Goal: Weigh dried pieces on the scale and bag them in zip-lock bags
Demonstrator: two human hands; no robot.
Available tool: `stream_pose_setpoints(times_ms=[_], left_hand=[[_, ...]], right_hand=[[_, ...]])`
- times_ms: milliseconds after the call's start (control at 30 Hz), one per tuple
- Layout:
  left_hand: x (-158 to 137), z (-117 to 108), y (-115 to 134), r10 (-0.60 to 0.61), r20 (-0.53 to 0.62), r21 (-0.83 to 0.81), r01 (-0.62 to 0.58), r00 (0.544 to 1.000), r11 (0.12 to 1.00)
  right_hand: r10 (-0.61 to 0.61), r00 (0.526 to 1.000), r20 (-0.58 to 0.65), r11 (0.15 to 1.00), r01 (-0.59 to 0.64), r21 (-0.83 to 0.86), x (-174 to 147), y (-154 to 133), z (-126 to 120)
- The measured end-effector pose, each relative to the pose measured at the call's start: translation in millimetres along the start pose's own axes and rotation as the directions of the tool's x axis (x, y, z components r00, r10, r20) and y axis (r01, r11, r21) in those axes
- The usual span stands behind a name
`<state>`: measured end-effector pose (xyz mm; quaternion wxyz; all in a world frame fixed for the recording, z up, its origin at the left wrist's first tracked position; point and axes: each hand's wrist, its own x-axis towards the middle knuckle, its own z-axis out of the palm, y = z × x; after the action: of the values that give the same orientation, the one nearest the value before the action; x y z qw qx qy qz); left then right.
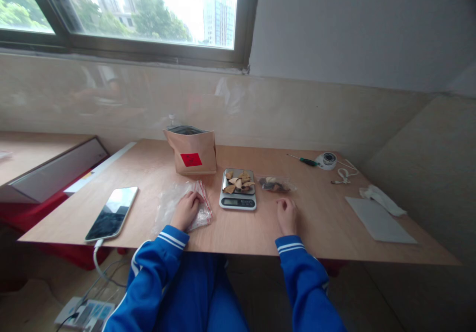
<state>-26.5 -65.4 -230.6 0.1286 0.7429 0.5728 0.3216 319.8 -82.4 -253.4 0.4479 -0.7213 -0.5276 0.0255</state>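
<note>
On the wooden table (327,223) under the window (148,14), the left hand (186,210) lies flat on plastic bags (174,203); the right hand (287,215) (loosely curled) holds nothing, near 1 scale (238,195).

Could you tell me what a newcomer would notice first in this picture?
The small scale at the table's middle, heaped with pale dried slices, with a brown paper pouch behind it. The left hand rests on clear zip bags; the right hand lies bare by a filled bag.

matt wood table (327,223), clear glossy plastic bags (174,203), brown paper pouch (193,151)
</note>
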Motion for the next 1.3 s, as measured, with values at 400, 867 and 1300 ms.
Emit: stream_pose_setpoints(times_ms=[400, 867, 1300], left_hand=[[-4, -2, 11, 0.006, -0.165, 0.183, 0.025, 0.986, 0.983], [11, -4, 46, -0.397, 0.052, 0.464, 0.33, 0.917, 0.822], [-32, -11, 69, -0.208, -0.29, -0.274, 0.127, 0.934, 0.953]], right_hand=[[0.0, 1.0, -0.012, 1.0, 0.0, 0.011, 0, 1, 1], [0.011, 1.0, 0.006, 1.0, -0.011, -0.012, 1, 0, 1], [-0.049, 0.965, 0.259, 0.89, -0.076, 0.45, -47, -93, -26]])
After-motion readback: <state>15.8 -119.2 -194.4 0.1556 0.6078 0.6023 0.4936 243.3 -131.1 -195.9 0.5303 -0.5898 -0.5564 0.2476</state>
